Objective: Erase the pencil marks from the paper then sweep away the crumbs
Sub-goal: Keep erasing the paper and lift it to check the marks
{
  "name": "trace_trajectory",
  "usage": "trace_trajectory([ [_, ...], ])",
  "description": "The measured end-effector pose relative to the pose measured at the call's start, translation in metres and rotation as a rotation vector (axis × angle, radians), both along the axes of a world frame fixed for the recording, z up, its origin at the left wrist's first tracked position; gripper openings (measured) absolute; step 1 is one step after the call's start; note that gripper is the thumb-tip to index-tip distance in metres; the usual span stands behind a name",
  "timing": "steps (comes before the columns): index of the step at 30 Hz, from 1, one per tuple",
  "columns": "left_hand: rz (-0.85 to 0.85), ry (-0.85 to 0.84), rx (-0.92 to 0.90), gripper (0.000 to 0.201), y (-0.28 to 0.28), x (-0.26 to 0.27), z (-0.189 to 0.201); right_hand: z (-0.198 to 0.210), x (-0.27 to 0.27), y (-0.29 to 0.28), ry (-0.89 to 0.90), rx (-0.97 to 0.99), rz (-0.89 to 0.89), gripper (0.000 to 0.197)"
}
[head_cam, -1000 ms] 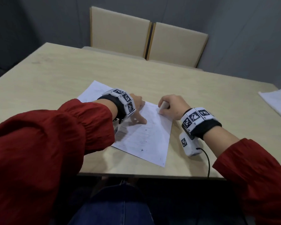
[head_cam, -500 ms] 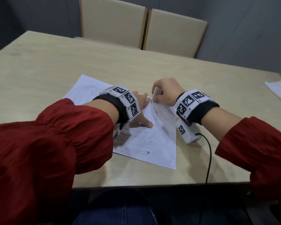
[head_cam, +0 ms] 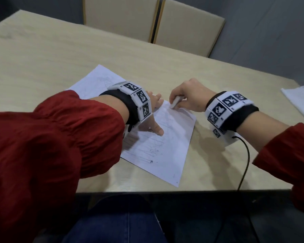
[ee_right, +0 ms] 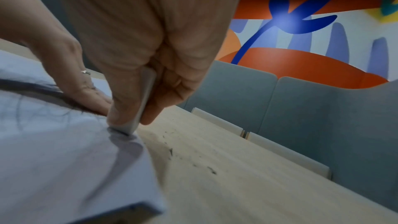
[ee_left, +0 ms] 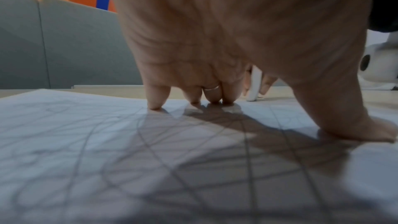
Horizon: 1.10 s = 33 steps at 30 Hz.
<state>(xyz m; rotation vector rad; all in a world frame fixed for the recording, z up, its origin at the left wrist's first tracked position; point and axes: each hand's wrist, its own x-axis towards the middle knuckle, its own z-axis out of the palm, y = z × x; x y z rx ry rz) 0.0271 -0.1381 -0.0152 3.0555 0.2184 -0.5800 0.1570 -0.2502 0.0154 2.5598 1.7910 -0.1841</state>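
On the worktop (head_cam: 60, 55), your left hand (head_cam: 152, 116) presses the paper (head_cam: 158, 151) with straight fingers; your right hand (head_cam: 188, 95) pinches the eraser (head_cam: 175, 103) at its far corner, crumbs (ee_right: 212, 170) just beside.

The left hand (head_cam: 152, 109) and its red sleeve (head_cam: 63, 148) hide the middle of the paper (head_cam: 161, 155), so the pencil marks (ee_left: 247, 151) there cannot be seen. In the right hand (head_cam: 188, 95) most of the eraser (head_cam: 175, 102) is covered by the fingers (ee_right: 133, 101). The near paper is blurred in both wrist views. A white sheet (head_cam: 300, 100) is cut by the right edge.
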Motion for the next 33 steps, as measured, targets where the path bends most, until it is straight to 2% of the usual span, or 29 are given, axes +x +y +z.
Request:
trace_trajectory([
  [3, 0.006, 0.031, -0.017, 0.114, 0.001, -0.001, 0.000, 0.005, -0.003, 0.001, -0.013, -0.059, 0.041, 0.017],
  [8, 0.008, 0.003, -0.040, 0.112, -0.001, -0.003, -0.003, 0.003, -0.008, 0.008, 0.005, 0.014, 0.039, 0.021],
  [13, 0.006, -0.028, -0.024, 0.114, -0.004, -0.003, -0.003, 0.014, -0.003, -0.015, -0.061, -0.153, 0.051, 0.017],
  [16, 0.020, -0.016, -0.050, 0.114, -0.004, -0.003, -0.004, 0.014, -0.010, -0.001, -0.190, -0.043, 0.108, 0.014],
  [19, 0.019, -0.021, -0.078, 0.113, -0.002, -0.003, -0.005, 0.010, -0.016, 0.003, -0.163, 0.016, 0.099, 0.016],
  [25, 0.025, 0.006, -0.035, 0.116, -0.003, -0.002, -0.005, 0.020, -0.012, -0.026, -0.183, -0.214, 0.090, 0.016],
  [30, 0.030, 0.001, -0.074, 0.111, -0.002, -0.003, -0.003, 0.014, -0.019, 0.005, -0.176, -0.006, 0.055, 0.018],
  [33, 0.030, 0.005, -0.056, 0.115, -0.002, -0.003, -0.004, 0.011, -0.015, -0.008, -0.216, -0.047, 0.054, 0.016],
])
